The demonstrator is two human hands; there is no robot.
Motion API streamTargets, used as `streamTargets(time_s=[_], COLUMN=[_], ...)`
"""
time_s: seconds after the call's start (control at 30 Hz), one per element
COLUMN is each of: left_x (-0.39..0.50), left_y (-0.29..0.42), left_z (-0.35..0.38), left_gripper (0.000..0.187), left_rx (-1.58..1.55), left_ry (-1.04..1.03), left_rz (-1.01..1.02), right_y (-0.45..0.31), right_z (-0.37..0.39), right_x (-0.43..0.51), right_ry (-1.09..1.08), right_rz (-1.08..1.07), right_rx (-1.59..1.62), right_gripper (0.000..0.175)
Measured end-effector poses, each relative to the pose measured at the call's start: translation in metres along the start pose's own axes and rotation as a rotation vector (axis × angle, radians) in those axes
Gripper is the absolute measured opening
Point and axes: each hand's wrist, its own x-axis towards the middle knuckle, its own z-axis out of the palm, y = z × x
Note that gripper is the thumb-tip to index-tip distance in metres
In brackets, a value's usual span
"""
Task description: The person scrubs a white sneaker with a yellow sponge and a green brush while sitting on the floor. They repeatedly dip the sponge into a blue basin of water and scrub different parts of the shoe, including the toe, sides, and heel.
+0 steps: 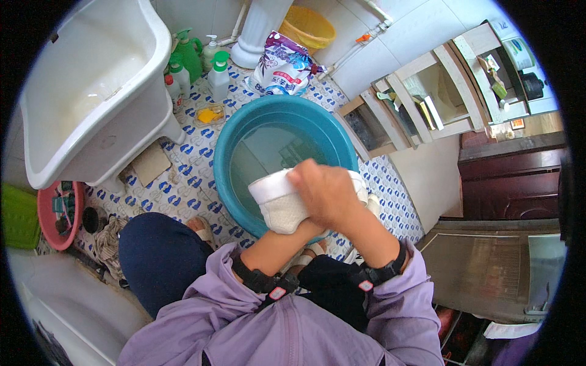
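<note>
A white fabric shoe (284,208) is over the near part of a round blue-green plastic basin (224,183), which holds cloudy water. My right hand (322,192), slightly blurred, is closed over the shoe's white rim; whether it also holds a small tool cannot be seen. My left forearm reaches up beneath the shoe, and the left hand is hidden behind the shoe and the right hand. Another white shoe-like item (374,204) shows partly at the basin's right side.
Pump bottles (219,78), a detergent bag (284,66) and a yellow bin (309,29) stand beyond the basin. Yellow soap (209,115) lies in a dish. A white ceramic tub (105,128) is at left, a wooden rack (412,68) at right, a pink basin (46,206) lower left.
</note>
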Motion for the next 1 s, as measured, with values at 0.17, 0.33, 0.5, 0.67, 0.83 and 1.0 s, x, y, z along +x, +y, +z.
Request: streamTargets(time_s=[0.17, 0.33, 0.5, 0.67, 0.83, 1.0], left_x=[0.0, -0.002, -0.002, 0.002, 0.003, 0.01], left_y=[-0.002, -0.004, -0.005, 0.0, 0.0, 0.008], left_z=[0.001, 0.004, 0.004, 0.002, -0.009, -0.013], left_gripper=[0.081, 0.082, 0.083, 0.083, 0.065, 0.044], left_rx=[-0.019, -0.047, -0.063, -0.035, 0.191, 0.146], left_ry=[-0.016, -0.021, -0.023, -0.057, 0.042, -0.001], left_rz=[-0.01, -0.002, 0.007, -0.039, 0.14, 0.112], right_y=[0.0, 0.002, 0.003, 0.003, 0.02, 0.023], right_z=[0.001, 0.003, 0.008, 0.013, -0.004, -0.037], right_x=[-0.001, -0.001, -0.002, -0.001, 0.006, -0.001], right_ry=[0.036, -0.019, -0.044, 0.0, 0.06, -0.125], right_rz=[-0.031, -0.195, 0.083, -0.092, 0.27, 0.692], right_rx=[-0.109, 0.097, -0.11, -0.065, 0.243, 1.019], right_gripper=[0.017, 0.013, 0.016, 0.014, 0.026, 0.018])
